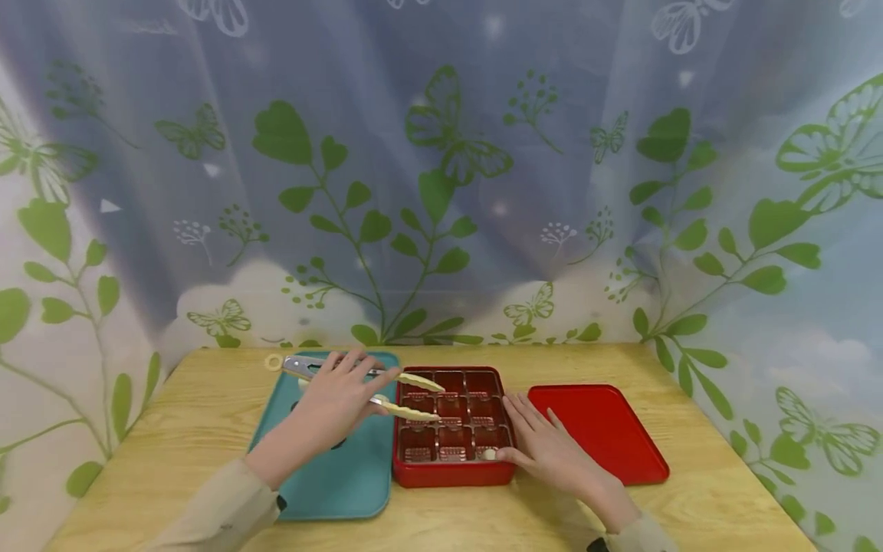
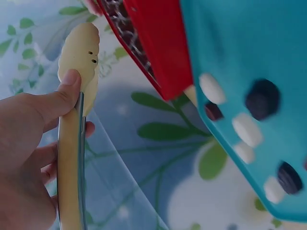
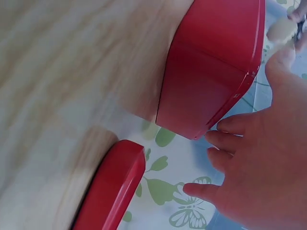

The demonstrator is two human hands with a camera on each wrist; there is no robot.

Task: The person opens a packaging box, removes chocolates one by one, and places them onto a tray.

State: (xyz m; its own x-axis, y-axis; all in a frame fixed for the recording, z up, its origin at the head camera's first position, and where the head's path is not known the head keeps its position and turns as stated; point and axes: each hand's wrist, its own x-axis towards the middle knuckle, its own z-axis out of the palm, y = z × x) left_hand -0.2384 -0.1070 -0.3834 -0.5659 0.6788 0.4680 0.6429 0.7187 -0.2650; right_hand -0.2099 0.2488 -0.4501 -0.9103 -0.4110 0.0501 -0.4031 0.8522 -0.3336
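Observation:
My left hand (image 1: 331, 399) grips a pair of tongs (image 1: 411, 413) with cream scalloped tips and metal arms. Their tips are spread apart over the red box (image 1: 455, 475), with nothing visible between them. A clear divider splits the box into several compartments, and a small white piece (image 1: 489, 455) sits in the near right one. Along the box's right rim lies my right hand (image 1: 555, 452), its fingers extended and nothing held. Beneath my left hand is a teal tray (image 1: 345, 491). In the left wrist view it carries several white pieces (image 2: 247, 129) and dark pieces (image 2: 262, 99).
A flat red lid (image 1: 600, 429) lies on the wooden table (image 1: 207, 429) to the right of the box. Behind the table's far edge hangs a curtain (image 1: 538, 176) printed with leaves and butterflies.

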